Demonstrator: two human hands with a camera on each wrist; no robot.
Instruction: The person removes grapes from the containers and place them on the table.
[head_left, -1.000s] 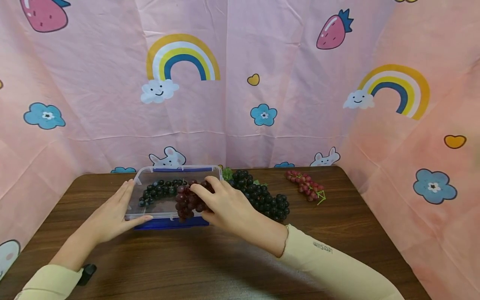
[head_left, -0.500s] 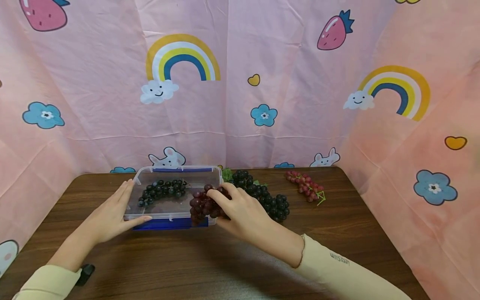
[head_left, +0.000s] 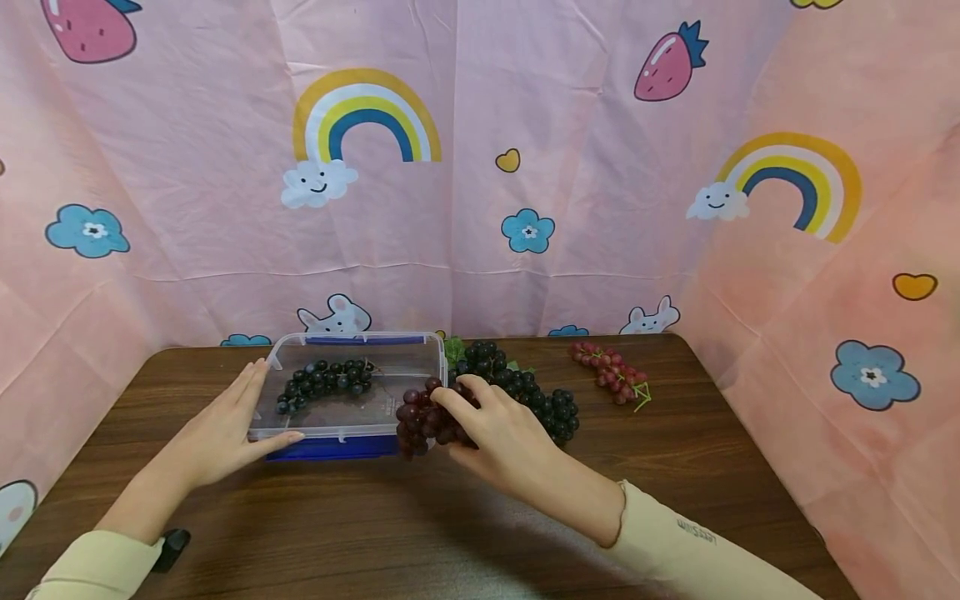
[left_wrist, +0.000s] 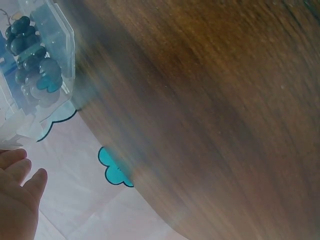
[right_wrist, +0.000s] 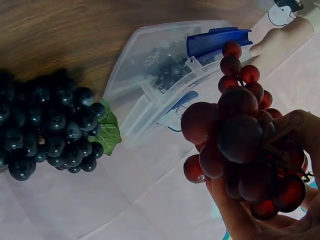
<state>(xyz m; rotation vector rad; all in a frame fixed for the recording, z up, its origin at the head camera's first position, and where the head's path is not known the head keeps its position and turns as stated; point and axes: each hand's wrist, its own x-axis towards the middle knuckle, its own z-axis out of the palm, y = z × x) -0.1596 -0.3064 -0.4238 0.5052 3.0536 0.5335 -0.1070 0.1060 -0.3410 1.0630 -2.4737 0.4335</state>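
Right-hand grip (head_left: 498, 429): the fingers are curled round a dark red grape bunch (head_left: 422, 418), held over the right front corner of the clear plastic container (head_left: 422, 346), half above its rim and half beyond it. A second ago that bunch hung over the middle of the box beside the small dark bunch (head_left: 324, 382) lying inside; since then the hand has carried it steadily rightward and outward, so the red grapes appear to be leaving the box rather than settling into it. The left hand (head_left: 225, 427) has not shifted: its fingers lie straight and flat against the container's left wall with the thumb along the front edge, steadying it without clasping. Just right of the box a large black grape bunch (head_left: 525, 398) with a green leaf rests on the brown worktop (head_left: 465, 533), and a small pale red bunch (head_left: 611, 372) lies farther right, well apart. Writing is scarce: small dark lettering on the right sleeve (head_left: 697, 531) is upside down and too small to read with confidence. The pink backdrop (head_left: 525, 125) carries only rainbows, clouds, flowers, strawberries and rabbits, no words.
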